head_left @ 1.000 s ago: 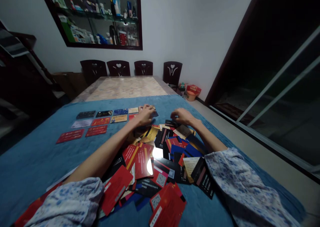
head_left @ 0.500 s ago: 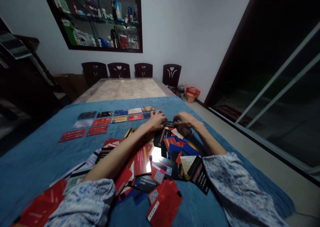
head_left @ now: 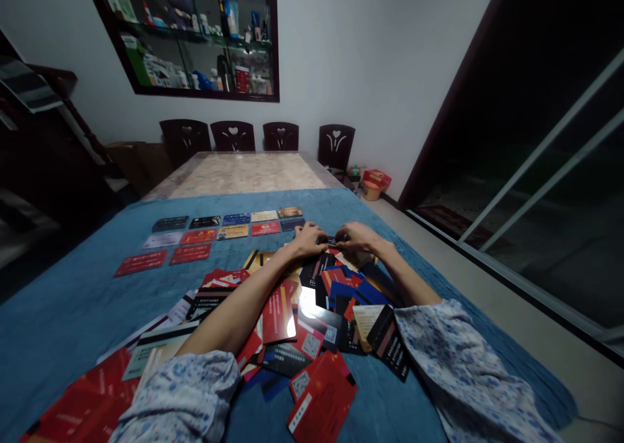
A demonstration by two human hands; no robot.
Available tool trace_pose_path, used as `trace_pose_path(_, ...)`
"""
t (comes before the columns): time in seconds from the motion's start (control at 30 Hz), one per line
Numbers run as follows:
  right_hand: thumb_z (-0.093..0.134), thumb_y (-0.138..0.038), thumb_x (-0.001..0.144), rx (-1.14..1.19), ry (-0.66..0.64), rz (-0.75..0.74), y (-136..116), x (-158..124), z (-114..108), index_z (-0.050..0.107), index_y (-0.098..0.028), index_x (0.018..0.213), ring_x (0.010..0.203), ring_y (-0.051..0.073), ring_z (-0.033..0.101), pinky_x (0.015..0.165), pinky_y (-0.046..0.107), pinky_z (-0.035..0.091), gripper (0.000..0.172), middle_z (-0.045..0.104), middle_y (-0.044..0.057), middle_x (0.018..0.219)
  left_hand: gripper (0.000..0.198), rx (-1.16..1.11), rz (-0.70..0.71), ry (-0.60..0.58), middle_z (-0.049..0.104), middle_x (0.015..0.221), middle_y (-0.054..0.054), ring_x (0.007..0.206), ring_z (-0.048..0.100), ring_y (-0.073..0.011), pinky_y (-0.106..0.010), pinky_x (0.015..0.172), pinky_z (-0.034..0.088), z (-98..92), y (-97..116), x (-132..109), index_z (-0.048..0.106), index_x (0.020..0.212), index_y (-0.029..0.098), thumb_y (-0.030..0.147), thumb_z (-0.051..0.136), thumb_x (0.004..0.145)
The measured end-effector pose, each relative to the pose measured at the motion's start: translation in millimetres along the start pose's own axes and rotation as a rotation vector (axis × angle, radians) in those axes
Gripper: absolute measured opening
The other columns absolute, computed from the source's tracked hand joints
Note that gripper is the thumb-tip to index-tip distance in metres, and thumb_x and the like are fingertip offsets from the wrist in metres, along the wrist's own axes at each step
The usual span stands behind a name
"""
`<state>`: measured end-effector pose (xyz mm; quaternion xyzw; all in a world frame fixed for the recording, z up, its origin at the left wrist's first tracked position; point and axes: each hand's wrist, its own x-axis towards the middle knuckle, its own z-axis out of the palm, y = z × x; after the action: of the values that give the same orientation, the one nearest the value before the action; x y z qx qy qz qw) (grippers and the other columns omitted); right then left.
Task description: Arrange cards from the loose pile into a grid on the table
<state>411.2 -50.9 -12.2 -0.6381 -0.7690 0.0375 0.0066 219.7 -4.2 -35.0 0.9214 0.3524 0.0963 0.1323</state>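
Both the left hand (head_left: 308, 240) and right hand (head_left: 358, 236) are pinching a dark card (head_left: 332, 240) beyond the pile (head_left: 312, 313), fingers closed on its short edges, likely thin, stiff, slippery.

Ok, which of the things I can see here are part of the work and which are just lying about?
In hand:
left hand and right hand, both on a dark card
loose card pile
laid-out card rows
blue cloth

Lying about:
chairs
wall cabinet
red basket
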Motion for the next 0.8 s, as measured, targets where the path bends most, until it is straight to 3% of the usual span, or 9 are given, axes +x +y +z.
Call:
trace_pose_path(0.27,0.060,-0.038,0.090,-0.025,0.039,-0.074,1,7,10,0.075,-0.025,0.116,0.100,0.022,0.066,0.076,0.025,0.044,0.033,0.072,0.012,0.113,0.030,-0.017,-0.047,0.039,0.065,0.129,-0.009,0.129,0.038,-0.0351,-0.058,0.102,0.031,-1.3,-1,-3,0.074,0.114,0.025,0.037,0.061,0.089)
trace_pose_path(0.53,0.060,-0.050,0.089,0.006,0.020,-0.092,3,5,9,0.075,-0.023,0.117,0.100,0.023,0.064,0.079,0.026,0.045,0.041,0.070,0.012,0.113,0.030,0.086,0.101,0.064,0.069,0.119,-0.011,0.124,0.041,-0.0324,-0.053,0.100,0.029,0.0,-10,-6,0.075,0.110,0.023,0.041,0.056,0.095)
trace_pose_path(0.67,0.062,-0.044,0.087,0.017,-0.002,-0.097,0,1,2,0.072,-0.022,0.122,0.103,0.023,0.064,0.080,0.025,0.044,0.043,0.069,0.012,0.118,0.033,0.115,0.184,0.091,0.071,0.113,-0.011,0.122,0.042,-0.0301,-0.050,0.101,0.028,0.9,-14,-6,0.076,0.107,0.024,0.042,0.049,0.099)
trace_pose_path(0.8,0.061,-0.035,0.086,0.033,0.014,-0.076,-2,-3,-2,0.074,-0.023,0.118,0.100,0.023,0.064,0.076,0.025,0.043,0.037,0.071,0.011,0.114,0.036,0.104,0.179,0.117,0.072,0.110,-0.010,0.122,0.044,-0.0287,-0.050,0.102,0.027,-0.1,-15,-7,0.074,0.109,0.024,0.038,0.042,0.102)
